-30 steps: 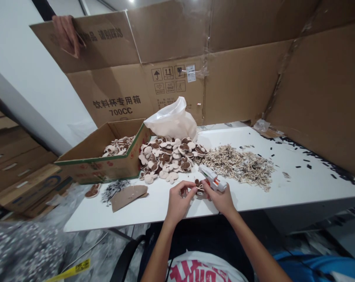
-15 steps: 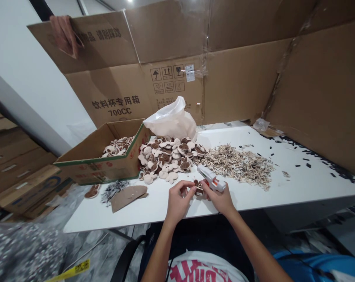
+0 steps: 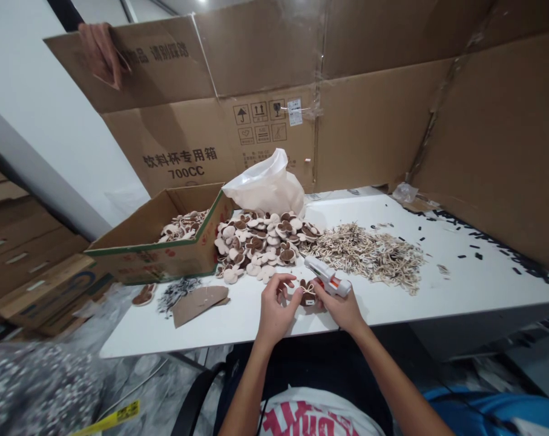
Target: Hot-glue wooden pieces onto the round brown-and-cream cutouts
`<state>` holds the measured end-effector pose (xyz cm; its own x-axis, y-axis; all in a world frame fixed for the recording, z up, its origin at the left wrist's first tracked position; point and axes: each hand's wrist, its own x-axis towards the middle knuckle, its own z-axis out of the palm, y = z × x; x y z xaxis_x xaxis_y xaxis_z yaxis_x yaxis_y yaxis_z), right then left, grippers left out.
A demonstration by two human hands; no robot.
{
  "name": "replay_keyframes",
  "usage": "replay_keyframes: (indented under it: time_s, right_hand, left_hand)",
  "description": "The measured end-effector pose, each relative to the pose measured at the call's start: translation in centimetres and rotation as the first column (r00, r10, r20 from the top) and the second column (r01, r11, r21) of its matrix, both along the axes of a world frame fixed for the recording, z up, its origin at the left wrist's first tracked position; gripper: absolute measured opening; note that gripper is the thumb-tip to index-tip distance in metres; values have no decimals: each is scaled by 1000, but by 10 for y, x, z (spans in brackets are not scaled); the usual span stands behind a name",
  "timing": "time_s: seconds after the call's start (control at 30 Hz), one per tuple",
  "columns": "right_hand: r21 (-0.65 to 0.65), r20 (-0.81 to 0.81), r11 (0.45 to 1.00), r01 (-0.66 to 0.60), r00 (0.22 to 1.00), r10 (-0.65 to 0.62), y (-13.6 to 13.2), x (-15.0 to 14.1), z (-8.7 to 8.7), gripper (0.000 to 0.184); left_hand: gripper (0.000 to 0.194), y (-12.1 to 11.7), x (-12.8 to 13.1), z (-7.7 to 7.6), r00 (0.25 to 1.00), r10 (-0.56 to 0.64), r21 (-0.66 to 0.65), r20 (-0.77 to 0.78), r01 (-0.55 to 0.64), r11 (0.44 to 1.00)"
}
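A small brown rabbit-shaped felt patch (image 3: 307,298) with a cream cord bow and a white label is between my hands, just above the table's front part. My right hand (image 3: 340,306) grips a white hot glue gun (image 3: 326,276), its nozzle pointing up and left, and its fingertips also touch the patch's right edge. At the patch's left edge is the thumb of my left hand (image 3: 276,306); its index finger is lifted off and the fingers are apart. Behind lies a heap of brown and cream rabbit patches (image 3: 260,242). A pile of cream cord bows (image 3: 369,254) is to its right.
A cardboard box (image 3: 156,260) with more patches stands left, near a white plastic bag (image 3: 269,184). A cardboard piece (image 3: 200,304), dark scraps (image 3: 177,293) and a single patch (image 3: 144,294) lie front left. Black bits (image 3: 478,239) are scattered right. Cardboard walls (image 3: 265,54) enclose the back.
My left index finger has lifted off the bow and moved slightly up and left, so more of the patch and its label shows. My right hand stays nearly still with the glue gun.
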<state>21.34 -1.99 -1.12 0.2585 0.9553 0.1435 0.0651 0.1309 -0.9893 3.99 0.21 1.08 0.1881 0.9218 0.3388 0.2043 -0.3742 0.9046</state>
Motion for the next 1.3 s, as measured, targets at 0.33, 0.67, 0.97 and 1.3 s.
replay_keyframes:
  time_s: [0.33,0.67,0.97,1.3]
  right_hand:
    - [6,19,1000,-29,999,29,-2,0,4,44]
    - [-20,-16,999,-49,999,49,-3,-1,6,46]
    - [-30,1,999,-29,1000,29,-4,-3,10,49]
    - [-14,15,999,-49,999,49,-4,-1,8,41]
  left_hand:
    - [26,-1,-1,3,980,-163,-62,-117,156,986]
    - [29,-1,0,0,975,-161,-85,-154,149,985]
    - [30,0,0,-3,973,-159,-135,-165,138,981]
    - [27,-1,1,-1,967,-178,-137,-180,155,978]
